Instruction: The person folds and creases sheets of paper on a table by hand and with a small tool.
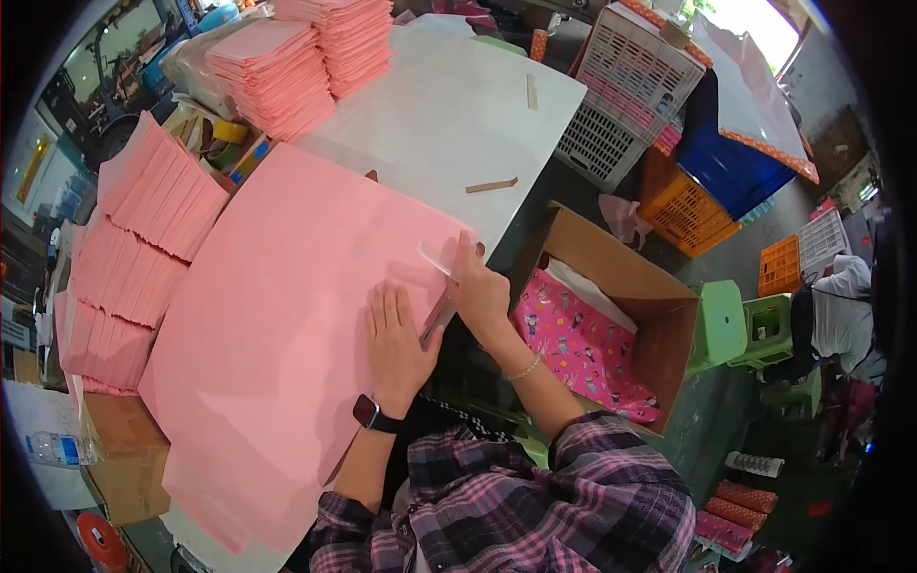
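A large pink sheet (277,277) lies over the near part of the white table. My left hand (396,334), with a dark watch on its wrist, rests flat on the sheet near its right edge, fingers stretched out. At the sheet's far right corner, my right hand (479,291) is closed round a thin whitish flat stick (437,260), its index finger pointing forward over the corner. One end of the stick is hidden in the hand. Whether the pink material is one sheet or several layers, I cannot tell.
Stacks of folded pink paper (272,76) stand at the back left, more bundles (143,224) along the left. Right of the table is a cardboard box (611,244) holding pink patterned material (573,334). Beyond are crates (635,72), green stools (716,325) and a person (841,306).
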The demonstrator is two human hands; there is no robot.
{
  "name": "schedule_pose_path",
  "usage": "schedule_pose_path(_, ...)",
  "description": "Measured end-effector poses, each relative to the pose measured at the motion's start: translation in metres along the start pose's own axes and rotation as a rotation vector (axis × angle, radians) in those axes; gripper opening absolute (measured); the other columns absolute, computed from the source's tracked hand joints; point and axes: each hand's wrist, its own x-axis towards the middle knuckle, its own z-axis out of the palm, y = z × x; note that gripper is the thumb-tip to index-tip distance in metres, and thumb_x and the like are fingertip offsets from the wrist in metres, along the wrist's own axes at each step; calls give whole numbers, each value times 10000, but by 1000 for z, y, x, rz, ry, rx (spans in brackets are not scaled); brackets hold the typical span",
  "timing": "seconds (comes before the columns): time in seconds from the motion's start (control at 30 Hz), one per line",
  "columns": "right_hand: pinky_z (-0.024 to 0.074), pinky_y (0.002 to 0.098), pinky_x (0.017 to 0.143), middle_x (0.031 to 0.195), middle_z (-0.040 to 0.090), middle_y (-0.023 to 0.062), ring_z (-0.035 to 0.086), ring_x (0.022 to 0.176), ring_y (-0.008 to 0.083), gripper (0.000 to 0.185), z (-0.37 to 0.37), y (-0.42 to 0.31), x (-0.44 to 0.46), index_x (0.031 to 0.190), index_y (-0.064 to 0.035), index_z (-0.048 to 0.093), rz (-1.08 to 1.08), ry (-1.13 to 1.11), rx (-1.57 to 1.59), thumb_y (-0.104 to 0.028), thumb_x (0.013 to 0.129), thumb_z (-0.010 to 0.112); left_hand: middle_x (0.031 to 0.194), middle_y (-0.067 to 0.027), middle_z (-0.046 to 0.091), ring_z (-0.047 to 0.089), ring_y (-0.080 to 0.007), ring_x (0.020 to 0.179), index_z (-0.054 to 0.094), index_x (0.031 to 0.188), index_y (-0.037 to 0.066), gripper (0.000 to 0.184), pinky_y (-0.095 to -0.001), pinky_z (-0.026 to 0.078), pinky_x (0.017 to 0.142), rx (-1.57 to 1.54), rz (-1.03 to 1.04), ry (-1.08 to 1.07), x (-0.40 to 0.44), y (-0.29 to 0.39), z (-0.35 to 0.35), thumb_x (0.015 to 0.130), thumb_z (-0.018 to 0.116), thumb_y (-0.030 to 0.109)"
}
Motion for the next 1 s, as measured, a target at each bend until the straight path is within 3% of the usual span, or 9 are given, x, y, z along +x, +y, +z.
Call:
schedule_pose_path(0.17, 514, 394, 525, 811, 689, 155, 676, 636, 319, 687, 8, -2, -4, 1406, -42, 421, -186, -134, 5, -181, 791, 694, 1445, -254, 388, 329, -391, 1378, 366, 1390, -71, 735, -504, 249, 1149, -114, -9, 37, 6, -10, 8, 848, 658, 330)
schedule_pose_path(0.27, 513, 423, 562, 710, 651, 173, 665, 641, 336, 564, -3, -3, -8, 1337, -98, 538, -331, -98, 516, -170, 798, 687, 1429, -252, 408, 351, -394, 1361, 392, 1366, -76, 711, -495, 253, 1149, -165, -39, 22, 2, -16, 11, 851, 648, 342)
schedule_pose_path(0.4, 514, 397, 524, 773, 679, 173, 674, 628, 317, 503, 4, 6, 2, 1295, -102, 586, -10, 57, 152, -173, 804, 670, 1408, -263, 430, 378, -402, 1336, 406, 1351, -80, 684, -483, 265, 1143, -206, -71, -24, 3, -17, 11, 860, 634, 339)
schedule_pose_path(0.57, 518, 403, 542, 780, 679, 174, 671, 639, 332, 475, 18, 12, 1, 1269, -130, 617, -91, -55, 72, -188, 801, 678, 1406, -271, 431, 378, -394, 1341, 401, 1356, -86, 671, -479, 263, 1146, -179, -63, -2, 2, -15, 12, 869, 622, 320)
schedule_pose_path(0.67, 512, 422, 562, 750, 667, 172, 653, 648, 358, 596, 17, 11, 9, 1380, -128, 509, -482, 207, 662, -201, 819, 696, 1421, -267, 420, 362, -384, 1360, 385, 1372, -87, 680, -479, 252, 1154, -165, -61, 13, 2, -19, 15, 873, 617, 312)
schedule_pose_path(0.7, 512, 422, 562, 750, 667, 172, 653, 648, 358, 596, 16, 11, 8, 1380, -128, 509, -488, 206, 665, -201, 819, 696, 1434, -261, 411, 352, -378, 1371, 370, 1387, -86, 691, -478, 245, 1159, -162, -54, 26, 2, -19, 16, 874, 614, 308)
schedule_pose_path(0.8, 508, 418, 549, 832, 686, 178, 656, 602, 308, 529, 13, 15, 1, 1347, -103, 547, 12, 106, 188, -190, 843, 682, 1458, -247, 391, 331, -367, 1392, 338, 1415, -82, 713, -476, 233, 1167, -165, -48, 40, 2, -18, 13, 878, 610, 300)
schedule_pose_path(0.97, 514, 372, 543, 939, 705, 165, 656, 600, 302, 414, 24, 17, 5, 1246, -45, 610, -67, -2, 81, -222, 874, 653, 1494, -217, 360, 303, -350, 1416, 283, 1458, -67, 746, -473, 224, 1174, -171, -50, 6, 1, -15, 7, 883, 605, 282)
schedule_pose_path(1.0, 504, 356, 528, 925, 708, 139, 642, 575, 274, 407, 27, 16, 7, 1235, -33, 611, -38, 2, 414, -240, 886, 651, 1500, -211, 354, 300, -347, 1419, 274, 1465, -63, 750, -472, 225, 1175, -166, -53, -2, 2, -15, 6, 883, 604, 278)
